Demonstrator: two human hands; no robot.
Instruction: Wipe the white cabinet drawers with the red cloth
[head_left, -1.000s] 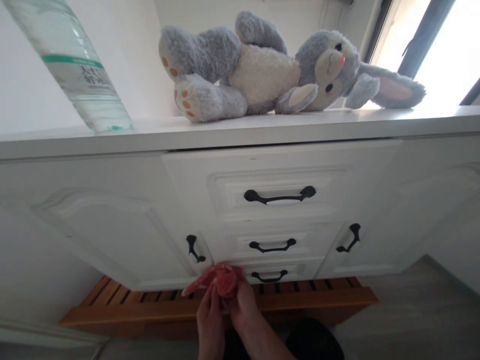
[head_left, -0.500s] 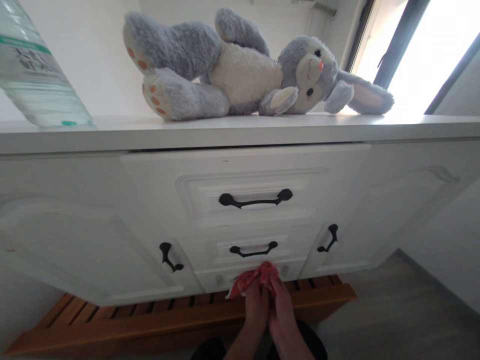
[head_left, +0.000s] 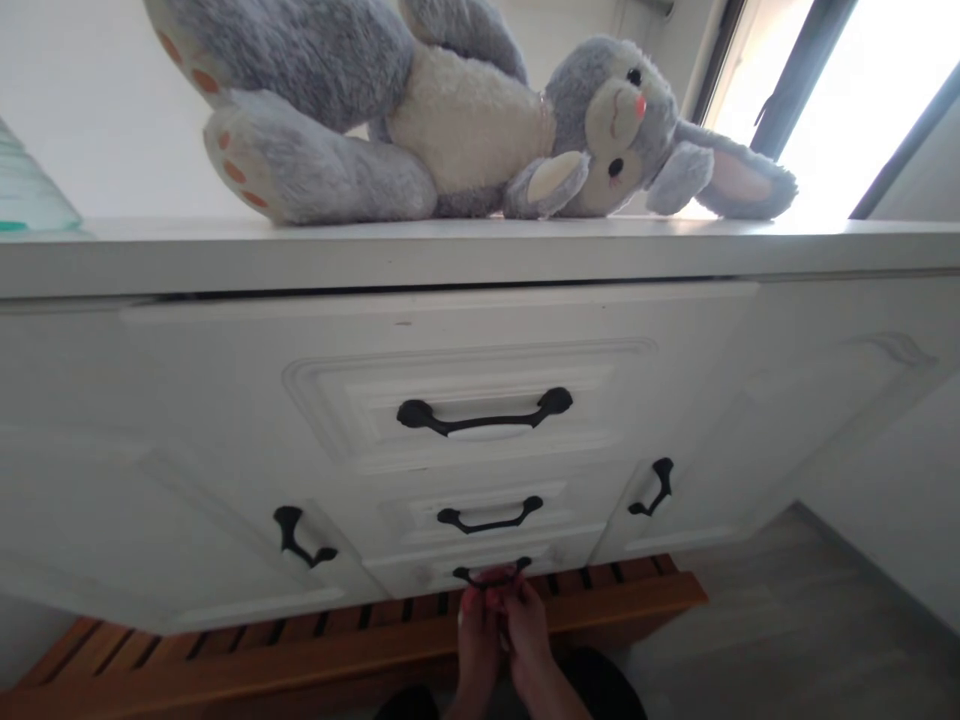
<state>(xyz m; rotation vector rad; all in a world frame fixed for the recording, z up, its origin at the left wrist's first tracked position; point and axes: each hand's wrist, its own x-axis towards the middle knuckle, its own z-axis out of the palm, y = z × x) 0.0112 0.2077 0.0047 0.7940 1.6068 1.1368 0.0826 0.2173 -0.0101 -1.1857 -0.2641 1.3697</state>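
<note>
Both hands are low at the bottom drawer handle (head_left: 517, 568), a black curved pull on the white cabinet. A small patch of red patterned cloth (head_left: 493, 575) shows at that handle, just above my fingertips. My left hand (head_left: 477, 630) pinches the cloth from the left side, its fingers bent. Close beside it, my right hand (head_left: 528, 622) has its fingers closed on the cloth too. Most of the cloth is hidden behind the fingers and handle. Above are the middle drawer handle (head_left: 491, 520) and the top drawer handle (head_left: 486, 420).
A grey plush rabbit (head_left: 465, 130) lies on its side on the white cabinet top (head_left: 480, 258). A clear plastic bottle (head_left: 34, 195) stands at the far left. Below the drawers runs a slatted wooden bench (head_left: 300, 660). Side doors carry black handles (head_left: 300, 540).
My hands have moved down and slightly left with the red cloth, which now shows much less. The bottom handle has come into sight. The camera view has shifted closer to the cabinet.
</note>
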